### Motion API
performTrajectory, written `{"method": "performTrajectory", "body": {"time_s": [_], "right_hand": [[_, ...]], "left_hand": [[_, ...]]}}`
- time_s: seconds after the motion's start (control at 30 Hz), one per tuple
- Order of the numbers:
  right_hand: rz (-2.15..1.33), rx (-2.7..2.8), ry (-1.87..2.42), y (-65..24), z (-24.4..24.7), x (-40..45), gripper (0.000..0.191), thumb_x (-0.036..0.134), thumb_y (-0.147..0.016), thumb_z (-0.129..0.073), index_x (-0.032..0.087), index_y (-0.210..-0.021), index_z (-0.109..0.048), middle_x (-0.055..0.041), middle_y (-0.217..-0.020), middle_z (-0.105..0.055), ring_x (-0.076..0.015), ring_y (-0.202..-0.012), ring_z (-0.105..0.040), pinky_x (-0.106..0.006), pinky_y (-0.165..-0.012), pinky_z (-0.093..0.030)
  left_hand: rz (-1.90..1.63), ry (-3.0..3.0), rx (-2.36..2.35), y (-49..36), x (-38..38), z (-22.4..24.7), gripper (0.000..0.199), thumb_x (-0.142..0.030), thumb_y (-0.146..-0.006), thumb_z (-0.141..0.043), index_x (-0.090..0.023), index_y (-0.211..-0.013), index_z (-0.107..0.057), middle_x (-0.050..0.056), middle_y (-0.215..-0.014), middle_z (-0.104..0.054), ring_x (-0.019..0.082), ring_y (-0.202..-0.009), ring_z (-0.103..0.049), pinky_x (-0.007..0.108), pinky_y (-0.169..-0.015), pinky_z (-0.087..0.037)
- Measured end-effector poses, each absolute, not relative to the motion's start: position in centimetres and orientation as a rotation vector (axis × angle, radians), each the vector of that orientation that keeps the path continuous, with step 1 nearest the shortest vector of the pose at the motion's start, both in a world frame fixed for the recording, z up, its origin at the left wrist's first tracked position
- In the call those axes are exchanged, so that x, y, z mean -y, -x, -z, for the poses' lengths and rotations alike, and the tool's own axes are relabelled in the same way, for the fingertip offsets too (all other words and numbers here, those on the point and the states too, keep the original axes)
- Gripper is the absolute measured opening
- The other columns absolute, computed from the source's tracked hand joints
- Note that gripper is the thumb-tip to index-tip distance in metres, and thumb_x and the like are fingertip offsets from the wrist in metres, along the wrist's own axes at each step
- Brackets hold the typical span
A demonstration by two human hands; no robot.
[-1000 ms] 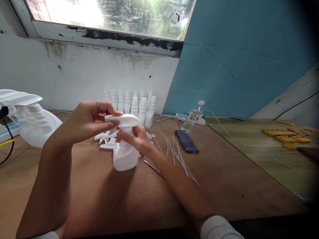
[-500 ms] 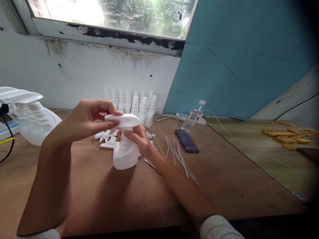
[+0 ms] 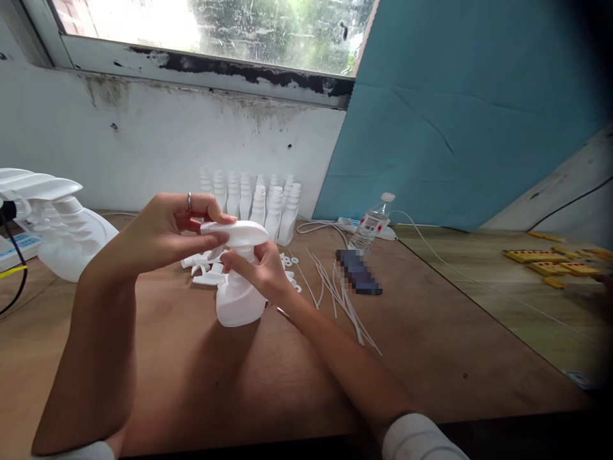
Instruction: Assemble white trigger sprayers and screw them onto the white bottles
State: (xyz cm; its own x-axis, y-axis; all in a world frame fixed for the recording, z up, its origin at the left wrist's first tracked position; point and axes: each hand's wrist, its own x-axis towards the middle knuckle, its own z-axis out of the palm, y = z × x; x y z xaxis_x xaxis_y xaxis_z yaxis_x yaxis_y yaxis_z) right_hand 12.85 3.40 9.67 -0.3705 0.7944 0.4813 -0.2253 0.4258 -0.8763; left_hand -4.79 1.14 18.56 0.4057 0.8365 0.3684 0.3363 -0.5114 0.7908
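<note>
A white spray bottle (image 3: 238, 305) stands upright on the brown table in front of me, its spray head (image 3: 242, 233) sitting on the neck. My left hand (image 3: 177, 223), with a ring on one finger, pinches the front end of that spray head between thumb and fingers. My right hand (image 3: 263, 273) is wrapped round the bottle's neck just under the head, with the thumb across the front. The fingers behind the neck are mostly hidden. White trigger parts (image 3: 211, 275) lie behind the bottle, partly covered by it and my hands.
Several white bottles without heads (image 3: 274, 214) stand by the wall. To the right are thin white tubes (image 3: 342, 300), a dark blurred-out object (image 3: 359, 271) and a clear water bottle (image 3: 371, 223). A large spray bottle (image 3: 76, 236) stands left. Yellow pieces (image 3: 550, 262) lie far right.
My right thumb has swung left across the bottle's neck, and the right hand has turned with it. My left hand keeps its pinch on the spray head almost unmoved.
</note>
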Motion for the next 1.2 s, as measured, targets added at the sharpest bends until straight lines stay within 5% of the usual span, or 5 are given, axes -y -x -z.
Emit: {"method": "performTrajectory", "body": {"time_s": [0.57,0.73,0.9,1.2], "right_hand": [[-1.212,1.528,0.486,-12.56,-9.93,-3.19,0.043,0.046,-0.072,-0.073,0.021,-0.096,-0.047,0.0031,-0.07,-0.059,-0.0131,-0.062,-0.059,-0.027,-0.057,-0.048],[-1.27,1.593,0.34,-12.84,-9.87,-3.24,0.03,0.042,-0.082,-0.065,0.018,-0.096,-0.052,0.0001,-0.072,-0.061,-0.0135,-0.068,-0.059,-0.028,-0.063,-0.048],[-1.205,1.536,0.481,-12.72,-9.86,-3.2,0.044,0.045,-0.073,-0.073,0.021,-0.098,-0.047,0.0019,-0.072,-0.06,-0.0137,-0.064,-0.06,-0.028,-0.059,-0.049],[-1.145,1.599,0.467,-12.83,-9.63,-3.26,0.04,0.049,-0.077,-0.067,0.02,-0.099,-0.05,0.0,-0.071,-0.06,-0.0148,-0.067,-0.059,-0.03,-0.063,-0.048]], "left_hand": [[-0.954,-2.096,-1.027,4.98,-0.92,-18.82,0.006,-0.02,-0.083,-0.063,-0.015,-0.085,-0.06,0.003,-0.083,-0.063,0.011,-0.069,-0.056,0.024,-0.059,-0.045],[-0.915,-2.092,-1.004,4.85,-0.66,-19.01,0.009,-0.022,-0.086,-0.061,-0.013,-0.086,-0.058,0.004,-0.086,-0.064,0.012,-0.072,-0.057,0.024,-0.062,-0.046],[-0.979,-2.078,-0.999,4.92,-0.97,-18.64,0.01,-0.024,-0.079,-0.067,-0.016,-0.082,-0.061,0.004,-0.085,-0.065,0.012,-0.067,-0.058,0.024,-0.056,-0.047],[-0.968,-2.09,-1.01,5.13,-1.1,-18.63,0.009,-0.023,-0.08,-0.066,-0.016,-0.083,-0.061,0.005,-0.088,-0.066,0.012,-0.069,-0.058,0.024,-0.058,-0.047]]}}
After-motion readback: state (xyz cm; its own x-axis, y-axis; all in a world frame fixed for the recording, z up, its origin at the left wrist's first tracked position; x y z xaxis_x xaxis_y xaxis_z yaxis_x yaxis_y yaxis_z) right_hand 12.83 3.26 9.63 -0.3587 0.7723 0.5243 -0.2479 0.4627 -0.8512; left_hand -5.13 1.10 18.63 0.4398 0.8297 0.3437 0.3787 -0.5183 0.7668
